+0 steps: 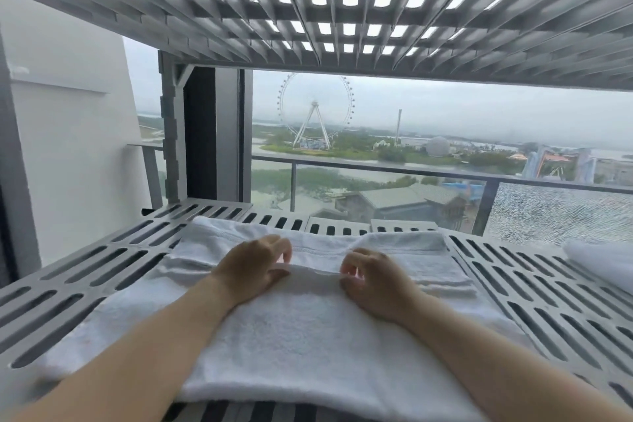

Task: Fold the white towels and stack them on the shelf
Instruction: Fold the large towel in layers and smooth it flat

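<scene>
A folded white towel (pixel 294 339) lies on top of a stack of white towels (pixel 205 247) on the grey slotted shelf (pixel 85 271). My left hand (pixel 253 271) and my right hand (pixel 373 288) rest on the top towel near its far edge, side by side. Both have their fingers curled down and apart, and neither pinches any cloth that I can see. The lower towels stick out to the left, right and behind the top one.
Another white towel (pixel 603 260) lies at the right edge of the shelf. A second slotted shelf (pixel 342 10) hangs close overhead. Behind the shelf are a window and a balcony railing (pixel 411 169). A white wall (pixel 68 147) stands at the left.
</scene>
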`<state>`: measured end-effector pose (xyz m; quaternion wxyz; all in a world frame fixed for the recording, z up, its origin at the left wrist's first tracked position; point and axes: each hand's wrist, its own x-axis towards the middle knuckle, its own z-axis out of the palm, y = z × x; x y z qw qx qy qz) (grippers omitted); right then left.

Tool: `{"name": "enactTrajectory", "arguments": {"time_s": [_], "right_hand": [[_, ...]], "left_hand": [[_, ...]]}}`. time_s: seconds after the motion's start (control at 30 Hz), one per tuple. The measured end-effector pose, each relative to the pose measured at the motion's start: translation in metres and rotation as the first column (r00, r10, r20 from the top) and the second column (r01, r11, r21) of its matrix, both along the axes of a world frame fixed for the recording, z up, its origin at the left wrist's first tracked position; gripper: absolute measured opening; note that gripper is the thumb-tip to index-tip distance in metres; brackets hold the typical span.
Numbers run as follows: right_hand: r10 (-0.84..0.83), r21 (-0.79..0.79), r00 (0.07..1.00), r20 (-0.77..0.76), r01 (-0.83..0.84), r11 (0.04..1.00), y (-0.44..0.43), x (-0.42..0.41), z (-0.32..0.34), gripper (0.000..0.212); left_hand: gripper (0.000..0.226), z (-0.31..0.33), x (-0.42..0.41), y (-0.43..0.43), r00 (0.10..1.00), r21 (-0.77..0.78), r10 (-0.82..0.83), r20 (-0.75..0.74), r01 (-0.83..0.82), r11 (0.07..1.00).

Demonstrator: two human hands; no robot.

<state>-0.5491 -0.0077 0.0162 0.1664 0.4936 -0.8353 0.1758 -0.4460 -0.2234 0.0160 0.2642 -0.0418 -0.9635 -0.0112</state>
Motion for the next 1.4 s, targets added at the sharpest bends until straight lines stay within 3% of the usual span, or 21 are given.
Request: {"name": "enactTrajectory", "arguments": {"time_s": [0.07,0.3,0.4,0.6,0.77,0.97,1.1,1.2,1.3,1.4], "right_hand": [[0.01,-0.016,1.0,0.014,-0.009,1.0,-0.001,-0.001,0.0,0.014],[-0.01,0.013,1.0,0.0,0.01,1.0,-0.006,0.0,0.0,0.055],[-0.02,-0.026,0.997,-0.072,0.018,1.0,-0.006,0.001,-0.002,0.054],[-0.183,-0.002,0.98,-0.075,0.184,0.983,-0.001,-0.001,-0.006,0.053],[-0.216,0.111,0.968,0.129,0.202,0.973,0.004,-0.005,-0.006,0.072],[-0.225,0.087,0.968,0.109,0.216,0.972,0.004,-0.005,-0.006,0.062],[-0.261,0.113,0.962,0.085,0.251,0.961,0.006,-0.002,-0.003,0.051],[-0.285,0.179,0.958,0.016,0.277,0.944,0.006,0.004,-0.001,0.041],[-0.272,0.296,0.96,0.069,0.241,0.924,0.005,0.006,0.016,0.033],[-0.222,0.282,0.96,0.171,0.168,0.945,0.001,-0.003,0.039,0.026]], "left_hand": [[0.018,-0.002,0.0,-0.002,0.999,0.008,-0.023,-0.022,0.023,1.0],[0.018,0.001,0.006,0.002,0.997,-0.008,-0.08,-0.023,0.079,0.997],[0.02,0.0,0.01,0.004,0.997,0.013,-0.059,-0.042,0.059,0.998],[0.056,0.002,0.022,-0.014,0.995,0.082,0.097,-0.007,-0.096,0.992],[0.062,0.0,0.019,-0.019,0.989,0.102,0.143,0.044,-0.146,0.984],[0.059,-0.003,0.019,-0.015,0.987,0.06,0.156,0.024,-0.157,0.986],[0.036,-0.002,0.021,-0.006,0.993,0.246,0.011,0.113,-0.039,0.968],[0.017,-0.002,0.017,0.004,0.979,0.295,-0.052,0.2,-0.01,0.956],[0.018,0.004,0.004,0.011,0.961,0.283,-0.031,0.276,-0.05,0.958],[0.034,0.015,-0.019,0.014,0.935,0.291,-0.01,0.354,-0.1,0.951]]}}
